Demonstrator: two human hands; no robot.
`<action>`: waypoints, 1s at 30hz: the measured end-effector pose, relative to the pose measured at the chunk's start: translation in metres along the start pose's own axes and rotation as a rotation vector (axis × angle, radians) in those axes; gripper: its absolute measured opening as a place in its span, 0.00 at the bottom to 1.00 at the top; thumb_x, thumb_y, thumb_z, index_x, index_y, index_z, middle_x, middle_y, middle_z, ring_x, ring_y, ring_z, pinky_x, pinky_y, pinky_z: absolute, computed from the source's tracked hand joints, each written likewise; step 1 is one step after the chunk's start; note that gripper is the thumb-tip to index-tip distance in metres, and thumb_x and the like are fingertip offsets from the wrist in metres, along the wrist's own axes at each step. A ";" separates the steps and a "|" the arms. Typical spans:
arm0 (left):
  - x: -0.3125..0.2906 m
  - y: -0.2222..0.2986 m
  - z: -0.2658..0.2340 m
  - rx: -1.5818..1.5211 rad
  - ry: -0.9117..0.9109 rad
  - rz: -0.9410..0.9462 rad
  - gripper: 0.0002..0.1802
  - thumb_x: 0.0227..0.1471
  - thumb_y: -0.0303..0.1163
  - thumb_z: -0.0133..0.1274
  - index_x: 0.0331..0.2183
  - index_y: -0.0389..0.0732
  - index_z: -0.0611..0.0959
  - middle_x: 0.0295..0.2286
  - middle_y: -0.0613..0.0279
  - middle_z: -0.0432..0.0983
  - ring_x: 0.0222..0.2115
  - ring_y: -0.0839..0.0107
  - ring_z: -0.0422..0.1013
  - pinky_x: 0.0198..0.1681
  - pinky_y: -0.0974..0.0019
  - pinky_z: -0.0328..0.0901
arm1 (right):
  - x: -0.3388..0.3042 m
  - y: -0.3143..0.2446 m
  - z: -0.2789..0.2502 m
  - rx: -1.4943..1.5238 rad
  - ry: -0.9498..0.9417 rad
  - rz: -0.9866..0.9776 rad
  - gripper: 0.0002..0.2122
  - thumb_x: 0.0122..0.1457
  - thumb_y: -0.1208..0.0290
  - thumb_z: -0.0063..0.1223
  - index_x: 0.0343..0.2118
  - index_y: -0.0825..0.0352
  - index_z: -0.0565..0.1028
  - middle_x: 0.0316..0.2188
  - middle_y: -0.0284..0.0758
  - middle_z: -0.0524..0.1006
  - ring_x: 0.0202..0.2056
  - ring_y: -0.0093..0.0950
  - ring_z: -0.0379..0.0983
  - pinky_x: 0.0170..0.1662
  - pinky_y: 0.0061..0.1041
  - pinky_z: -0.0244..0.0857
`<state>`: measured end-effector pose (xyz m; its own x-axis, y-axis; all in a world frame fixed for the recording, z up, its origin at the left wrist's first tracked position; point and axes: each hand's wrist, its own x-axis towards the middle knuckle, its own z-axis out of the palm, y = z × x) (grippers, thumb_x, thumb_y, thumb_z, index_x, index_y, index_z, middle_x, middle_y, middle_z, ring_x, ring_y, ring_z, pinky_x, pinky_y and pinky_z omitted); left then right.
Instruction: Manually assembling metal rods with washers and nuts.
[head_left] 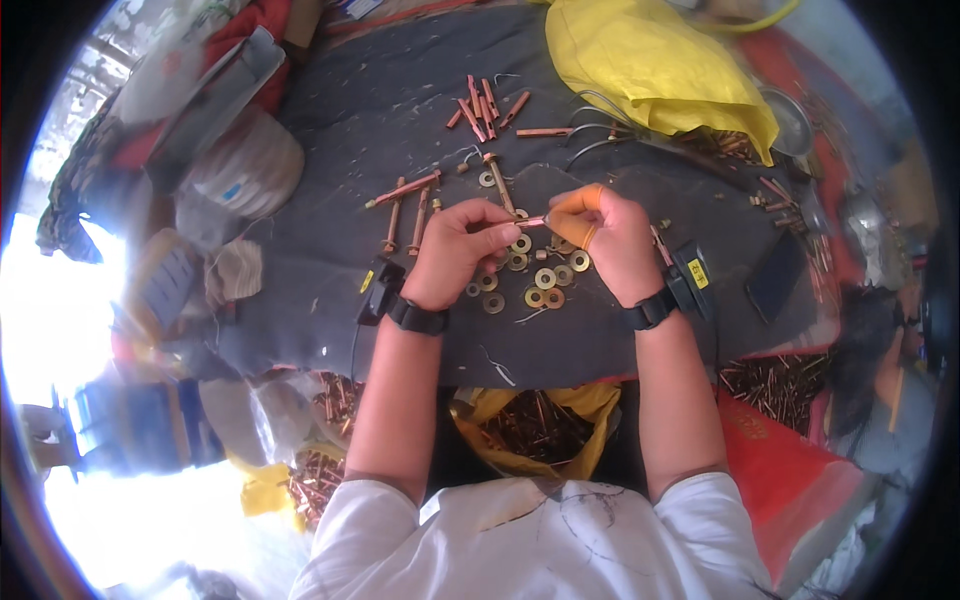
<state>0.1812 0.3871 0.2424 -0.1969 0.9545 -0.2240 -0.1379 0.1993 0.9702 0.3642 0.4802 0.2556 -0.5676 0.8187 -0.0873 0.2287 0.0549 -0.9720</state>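
Observation:
Over the middle of the dark cloth, my left hand (pixel 462 250) pinches a short copper-coloured metal sleeve (pixel 531 221) between thumb and fingertips. My right hand (pixel 612 238), with orange covers on some fingers, is closed at the sleeve's other end; whatever its fingertips hold is too small to make out. Under and between the hands lie several brass-coloured washers (pixel 544 278) and small nuts. A long bolt (pixel 497 182) lies just beyond my left fingertips. To the left of that hand are more bolts (pixel 393 215), one with a pinkish sleeve (pixel 404 189) lying across above them.
Several loose copper-coloured sleeves (pixel 478 105) lie at the far middle. A yellow sack (pixel 650 65) stands at the far right, with more metal parts by its mouth. A dark phone-like slab (pixel 776 277) rests at right. Below the near edge, a yellow bag (pixel 596 405) holds many metal pieces.

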 end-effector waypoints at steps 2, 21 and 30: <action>0.000 -0.003 -0.002 0.004 -0.009 -0.002 0.07 0.51 0.30 0.58 0.33 0.39 0.80 0.25 0.71 0.74 0.24 0.83 0.69 0.25 0.78 0.64 | 0.000 -0.002 -0.003 -0.039 0.029 -0.214 0.11 0.48 0.80 0.60 0.37 0.68 0.77 0.39 0.32 0.77 0.38 0.22 0.74 0.41 0.22 0.68; 0.000 -0.004 -0.007 -0.173 -0.066 0.021 0.08 0.52 0.29 0.56 0.35 0.37 0.79 0.29 0.67 0.75 0.27 0.79 0.71 0.29 0.74 0.70 | 0.004 0.010 -0.004 0.244 -0.017 -0.260 0.14 0.63 0.63 0.43 0.40 0.69 0.77 0.36 0.32 0.79 0.39 0.20 0.73 0.44 0.20 0.62; -0.001 -0.001 -0.003 -0.328 -0.204 0.093 0.10 0.52 0.30 0.56 0.37 0.37 0.78 0.33 0.63 0.75 0.32 0.76 0.72 0.36 0.69 0.72 | 0.001 0.004 -0.008 0.546 -0.155 -0.126 0.19 0.61 0.59 0.47 0.50 0.65 0.72 0.47 0.33 0.75 0.49 0.27 0.70 0.52 0.27 0.60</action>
<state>0.1782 0.3850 0.2410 -0.0311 0.9962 -0.0812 -0.4378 0.0595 0.8971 0.3704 0.4857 0.2534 -0.6828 0.7292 0.0456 -0.2658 -0.1898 -0.9452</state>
